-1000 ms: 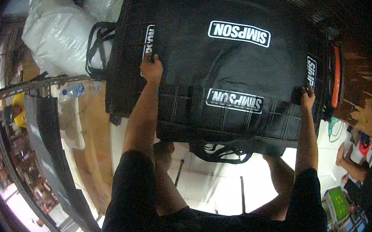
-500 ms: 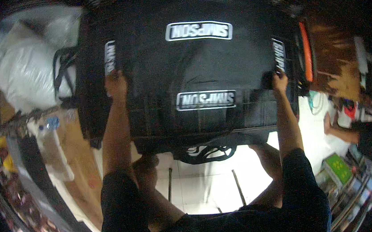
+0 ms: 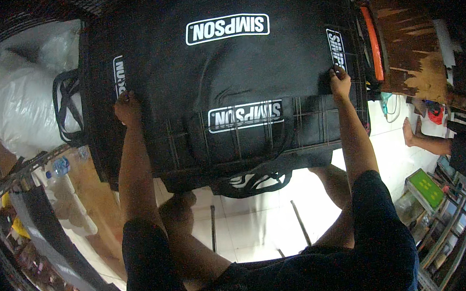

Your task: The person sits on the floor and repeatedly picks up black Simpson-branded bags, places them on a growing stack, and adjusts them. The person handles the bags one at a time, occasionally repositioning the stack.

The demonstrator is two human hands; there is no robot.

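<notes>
A wide black fabric sheet (image 3: 181, 77), with white-outlined labels on it, spreads in front of me above my knees. My left hand (image 3: 127, 108) is closed on the sheet near its left side, just below a side label. On the opposite side, my right hand (image 3: 340, 83) pinches the fabric beside another label, thumb up. Between the hands the sheet has soft wrinkles. Thin grid lines cross its near part, around the lower label (image 3: 246, 116); I cannot tell whether they are wire or stitching. Black straps (image 3: 253, 185) hang in a loop at the near edge.
White plastic bags (image 3: 18, 104) bulge at the left, beside another black strap loop (image 3: 68, 108). A clear bottle (image 3: 61, 166) lies below them. Right of the sheet are an orange strip (image 3: 372, 42) and brown board (image 3: 411, 44). Another person's bare leg (image 3: 429, 140) reaches in at the right.
The whole view has shifted, so the sheet and surroundings sit higher and further left. My left hand has moved slightly outward. Both hands keep their hold, and the grid lines show more sharply.
</notes>
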